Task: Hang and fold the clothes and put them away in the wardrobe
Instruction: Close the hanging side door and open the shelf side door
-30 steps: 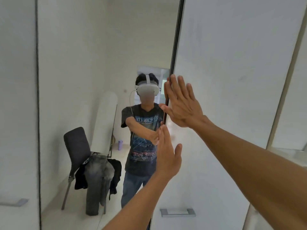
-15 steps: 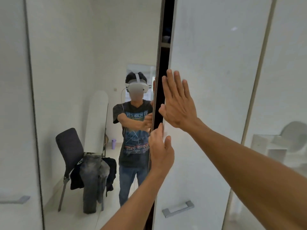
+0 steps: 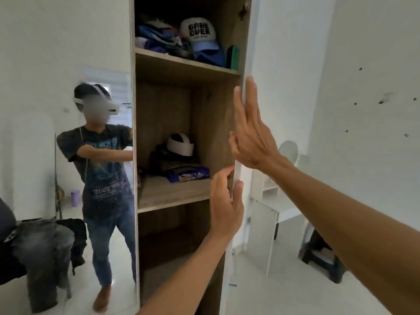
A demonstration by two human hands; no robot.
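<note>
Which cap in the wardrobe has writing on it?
The cap on the top shelf, white front and blue brim, printed GAME OVER. The white cap on the middle shelf shows no lettering.

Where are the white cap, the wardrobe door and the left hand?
white cap (image 3: 200, 30): head view, its lettered front panel.
wardrobe door (image 3: 253, 53): head view, its white edge, high up.
left hand (image 3: 225, 208): head view, back of the hand.
</note>
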